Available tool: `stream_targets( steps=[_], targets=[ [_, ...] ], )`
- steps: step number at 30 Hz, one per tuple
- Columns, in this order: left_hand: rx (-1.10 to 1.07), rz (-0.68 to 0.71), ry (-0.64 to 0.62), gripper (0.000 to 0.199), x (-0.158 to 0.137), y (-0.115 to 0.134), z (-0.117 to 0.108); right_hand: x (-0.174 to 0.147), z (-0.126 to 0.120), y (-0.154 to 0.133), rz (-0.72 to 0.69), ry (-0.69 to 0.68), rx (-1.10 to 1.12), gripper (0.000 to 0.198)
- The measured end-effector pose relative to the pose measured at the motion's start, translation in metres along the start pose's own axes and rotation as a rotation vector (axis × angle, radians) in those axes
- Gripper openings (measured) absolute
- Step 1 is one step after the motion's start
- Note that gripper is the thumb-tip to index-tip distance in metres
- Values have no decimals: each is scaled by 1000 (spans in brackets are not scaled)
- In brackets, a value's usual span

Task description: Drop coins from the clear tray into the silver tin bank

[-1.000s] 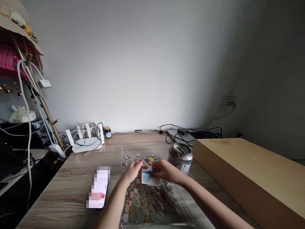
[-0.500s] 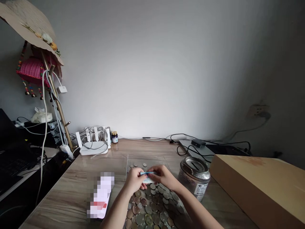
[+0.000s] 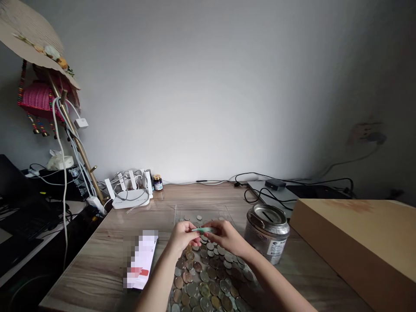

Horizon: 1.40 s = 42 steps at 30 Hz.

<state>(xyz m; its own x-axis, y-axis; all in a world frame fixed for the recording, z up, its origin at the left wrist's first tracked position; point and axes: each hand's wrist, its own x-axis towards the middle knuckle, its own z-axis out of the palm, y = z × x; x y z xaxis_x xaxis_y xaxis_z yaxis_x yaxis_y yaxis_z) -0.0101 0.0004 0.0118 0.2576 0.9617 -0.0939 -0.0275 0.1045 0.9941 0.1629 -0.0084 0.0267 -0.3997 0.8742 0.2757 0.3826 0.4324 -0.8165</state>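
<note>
My left hand (image 3: 185, 236) and my right hand (image 3: 224, 236) meet over the coins, both closed. Between their fingertips they hold a thin, greenish folded paper, apparently a banknote (image 3: 205, 229). Its print is too small to read. Beneath the hands and forearms, many silver and copper-coloured coins (image 3: 204, 289) are spread out, with a few more beyond my fingers. They lie in or on something clear with a straight-edged rim (image 3: 175, 212). Right of my right forearm stands a silver tin coin bank (image 3: 268, 234) with a slot in its lid.
Left of my forearm lies a phone (image 3: 143, 262), its screen lit and partly blurred. A white router (image 3: 131, 198) and a small dark jar (image 3: 157, 183) stand at the back. A large cardboard box (image 3: 354, 238) takes up the right side, near black cables (image 3: 251, 197).
The paper has turned in my fingers: its pale blue and white face showed before, now a thin greenish edge. The camera view has shifted slightly. Both hands still hold the paper.
</note>
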Motion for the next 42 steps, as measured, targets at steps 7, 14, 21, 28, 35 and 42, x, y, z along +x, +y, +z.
stream_targets(
  steps=[7,14,21,28,35,42],
  targets=[
    [71,-17,-5,34,-1,2,8,6,-3,17,176,69,151,27],
    [-2,12,-67,35,-5,6,10,8,-3,-2,96,213,267,33],
    [-118,130,-51,36,-9,9,11,3,15,-38,59,293,58,31],
    [-33,201,-19,40,-1,5,6,-26,-83,-80,191,669,-473,25],
    [67,173,-46,24,2,2,1,-24,-144,-55,667,370,-815,11],
    [199,177,-83,17,3,-4,3,-20,-133,-50,755,348,-930,13]
  ],
)
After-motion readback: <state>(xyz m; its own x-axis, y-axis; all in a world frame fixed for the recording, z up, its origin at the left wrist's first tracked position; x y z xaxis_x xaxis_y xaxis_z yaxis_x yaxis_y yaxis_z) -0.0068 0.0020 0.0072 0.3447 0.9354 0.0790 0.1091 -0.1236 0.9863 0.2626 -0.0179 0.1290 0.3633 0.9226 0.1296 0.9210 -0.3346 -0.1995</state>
